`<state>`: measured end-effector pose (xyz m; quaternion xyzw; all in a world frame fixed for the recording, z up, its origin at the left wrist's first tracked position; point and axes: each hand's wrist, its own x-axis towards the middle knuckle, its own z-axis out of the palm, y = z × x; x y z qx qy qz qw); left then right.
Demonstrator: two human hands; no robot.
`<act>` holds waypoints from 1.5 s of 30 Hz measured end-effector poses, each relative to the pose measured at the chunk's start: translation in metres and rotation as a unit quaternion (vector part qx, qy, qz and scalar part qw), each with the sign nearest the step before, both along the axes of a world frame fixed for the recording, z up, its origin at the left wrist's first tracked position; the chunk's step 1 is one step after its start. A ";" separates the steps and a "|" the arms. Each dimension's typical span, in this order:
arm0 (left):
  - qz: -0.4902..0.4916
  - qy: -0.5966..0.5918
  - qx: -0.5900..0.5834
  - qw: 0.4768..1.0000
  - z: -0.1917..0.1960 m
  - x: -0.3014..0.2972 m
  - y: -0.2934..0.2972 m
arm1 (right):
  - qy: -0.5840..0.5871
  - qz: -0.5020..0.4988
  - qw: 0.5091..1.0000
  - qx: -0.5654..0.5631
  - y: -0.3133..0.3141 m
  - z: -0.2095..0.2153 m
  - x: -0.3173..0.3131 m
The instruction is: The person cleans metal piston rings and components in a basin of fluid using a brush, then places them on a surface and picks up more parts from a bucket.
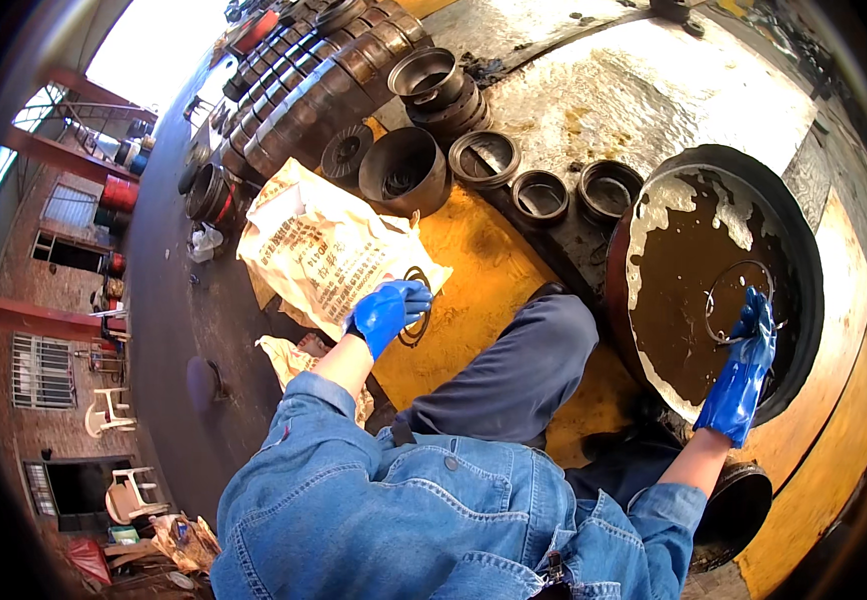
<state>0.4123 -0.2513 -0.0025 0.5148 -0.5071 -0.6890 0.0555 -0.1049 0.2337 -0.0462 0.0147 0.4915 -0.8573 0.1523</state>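
Note:
My left hand, in a blue rubber glove, is closed round several thin dark rings that hang from its fingers. It is beside a crumpled tan paper sack with printing on it. On the right, my right hand, also blue-gloved and wet, grips a thin wire-like ring. That ring is over a big round black tub of brown liquid with pale scum along its side. Whether the ring touches the liquid I cannot tell.
An open dark drum, stacked round metal parts and shallow black pans stand beyond my knees. Rows of cylindrical metal parts fill the upper left. A dark bucket sits below the tub. Yellow boards cover part of the floor.

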 end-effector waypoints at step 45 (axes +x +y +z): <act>-0.507 0.181 -0.044 0.842 0.133 -0.368 0.176 | 0.026 0.151 0.987 0.053 -0.062 0.112 0.086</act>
